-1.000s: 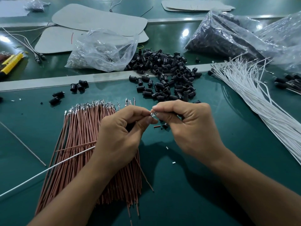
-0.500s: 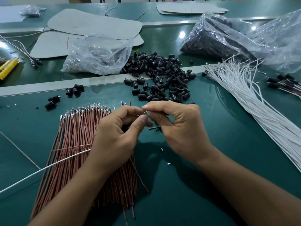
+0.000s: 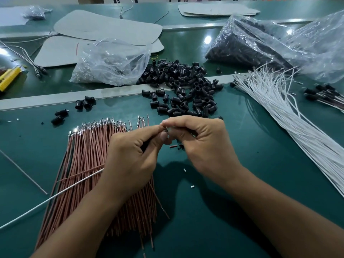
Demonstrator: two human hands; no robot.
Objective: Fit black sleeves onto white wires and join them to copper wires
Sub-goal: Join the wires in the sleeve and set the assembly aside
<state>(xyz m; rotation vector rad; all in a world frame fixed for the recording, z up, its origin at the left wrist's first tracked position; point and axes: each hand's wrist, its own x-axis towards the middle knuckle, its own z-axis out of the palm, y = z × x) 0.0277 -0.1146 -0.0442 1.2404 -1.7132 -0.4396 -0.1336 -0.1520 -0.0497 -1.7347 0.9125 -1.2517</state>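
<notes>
Between the two hands, above the middle of the tabletop [image 3: 232, 211], a small metal terminal [image 3: 165, 129] is glinting where the fingers are meeting. The left hand [image 3: 130, 157] and the right hand [image 3: 202, 144] are pressing together there, each pinching its side of the joint. The white wire [image 3: 55, 195] is trailing out from under the left hand, its long axis slanting toward the near left corner, so the left hand is the one carrying it. Something dark is showing between the left fingers, probably a black sleeve, though I cannot tell for sure. What the right hand is feeding in is hidden. The copper wires [image 3: 83, 164] are lying fanned beneath the left hand, the loose black sleeves [image 3: 186, 90] are lying just beyond both hands, and the white wire bundle [image 3: 297, 127] is lying along the right edge.
</notes>
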